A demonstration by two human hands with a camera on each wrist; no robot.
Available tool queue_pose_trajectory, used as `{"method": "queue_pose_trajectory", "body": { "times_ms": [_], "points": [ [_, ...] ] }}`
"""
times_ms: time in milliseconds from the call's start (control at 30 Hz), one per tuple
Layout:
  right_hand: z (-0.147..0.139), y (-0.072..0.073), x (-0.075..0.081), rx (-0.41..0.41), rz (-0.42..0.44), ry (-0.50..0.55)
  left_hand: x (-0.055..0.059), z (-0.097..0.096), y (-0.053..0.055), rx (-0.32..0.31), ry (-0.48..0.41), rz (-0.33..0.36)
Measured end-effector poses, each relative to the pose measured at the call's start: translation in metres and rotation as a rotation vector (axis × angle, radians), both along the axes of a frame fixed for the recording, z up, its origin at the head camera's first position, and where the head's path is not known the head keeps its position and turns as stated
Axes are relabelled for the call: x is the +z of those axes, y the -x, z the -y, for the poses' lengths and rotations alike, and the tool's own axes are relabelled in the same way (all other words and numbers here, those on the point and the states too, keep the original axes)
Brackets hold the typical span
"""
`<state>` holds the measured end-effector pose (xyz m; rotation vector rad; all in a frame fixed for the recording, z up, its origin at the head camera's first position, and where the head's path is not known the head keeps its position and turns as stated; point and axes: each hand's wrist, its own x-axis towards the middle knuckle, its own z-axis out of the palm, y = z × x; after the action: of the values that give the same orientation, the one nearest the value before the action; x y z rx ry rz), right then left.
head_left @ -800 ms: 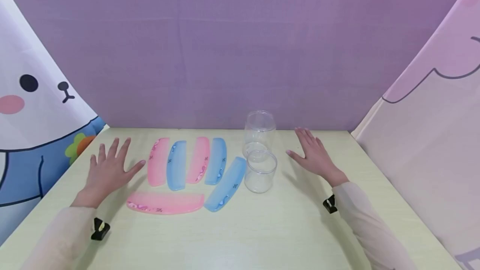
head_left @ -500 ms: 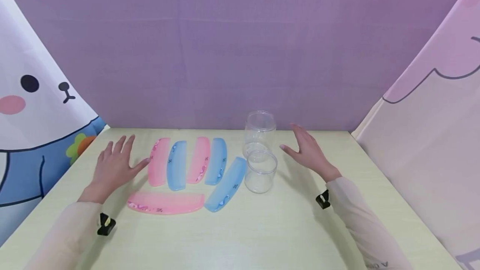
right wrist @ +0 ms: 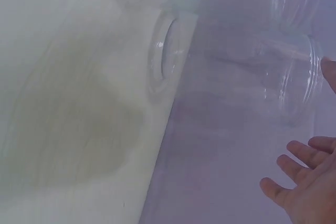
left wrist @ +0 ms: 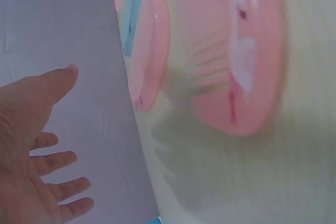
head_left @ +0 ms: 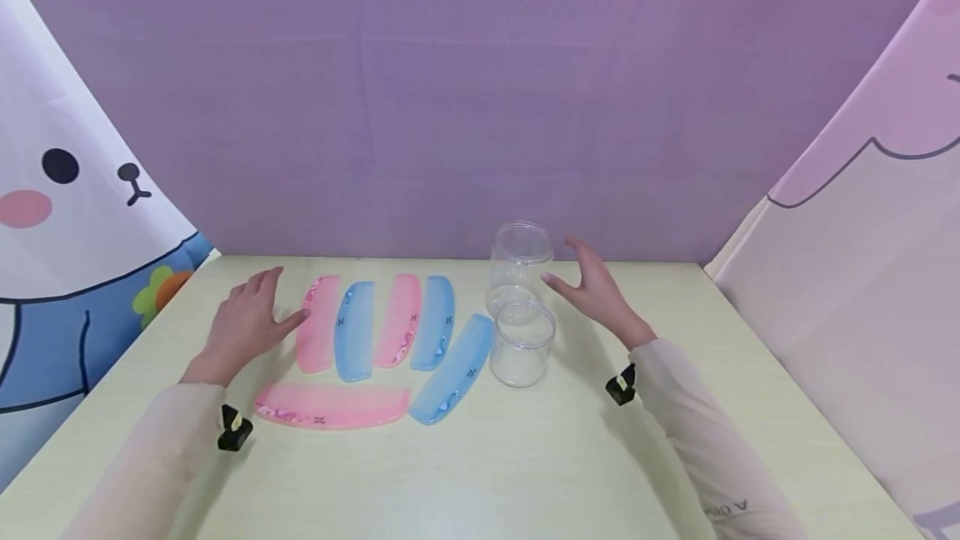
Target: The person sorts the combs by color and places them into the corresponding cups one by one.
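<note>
1. The table (head_left: 540, 465) carries the combs and jars, which lie where they did in the earlier head views.
2. The left hand (head_left: 243, 319) has moved rightward from the left edge; its thumb now overlaps the leftmost pink comb in the head view. Its fingers are extended and the thumb stands apart, pinching nothing.
3. The right hand (head_left: 597, 294) has shifted left, away from the right edge. Its thumb is spread from the fingers, its tip over the rear jar's side in the head view; contact cannot be told.
4. The rear jar (head_left: 521, 269), clear, stands upright near the far edge, right of the middle, its axis vertical.
5. The front jar (head_left: 522, 348), also clear and upright, stands nearer the near edge.
6. The long pink comb (head_left: 333, 407) lies parallel to the far edge, teeth facing it.
7. The slanted blue comb (head_left: 453, 369) runs diagonally, its far end beside the front jar.
8. The leftmost pink comb (head_left: 318, 325) and left blue comb (head_left: 354, 332) point toward the far edge, teeth rightward.
9. The second pink comb (head_left: 398, 321) and right blue comb (head_left: 432, 323) point likewise, teeth leftward.
</note>
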<state>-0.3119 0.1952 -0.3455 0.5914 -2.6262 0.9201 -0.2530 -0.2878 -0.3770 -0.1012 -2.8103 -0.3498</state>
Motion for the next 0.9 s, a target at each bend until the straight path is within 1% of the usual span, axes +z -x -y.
{"method": "queue_pose_trajectory", "body": {
  "times_ms": [133, 233, 467, 633, 900],
  "points": [
    [0.008, 0.003, 0.001, 0.004, 0.02, 0.068, 0.001, -0.002, 0.006, 0.013, -0.024, 0.041],
    [0.013, 0.005, 0.001, -0.004, 0.037, 0.099, 0.003, -0.003, 0.011, 0.024, -0.047, 0.078],
    [0.022, 0.012, -0.004, -0.029, 0.063, 0.182, 0.005, -0.005, 0.02, 0.039, -0.102, 0.157],
    [0.028, 0.017, -0.009, -0.03, 0.094, 0.249, 0.003, -0.004, 0.025, 0.043, -0.137, 0.201],
    [0.033, 0.022, -0.016, -0.042, 0.178, 0.352, -0.007, -0.004, 0.034, 0.005, -0.181, 0.271]
  ]
}}
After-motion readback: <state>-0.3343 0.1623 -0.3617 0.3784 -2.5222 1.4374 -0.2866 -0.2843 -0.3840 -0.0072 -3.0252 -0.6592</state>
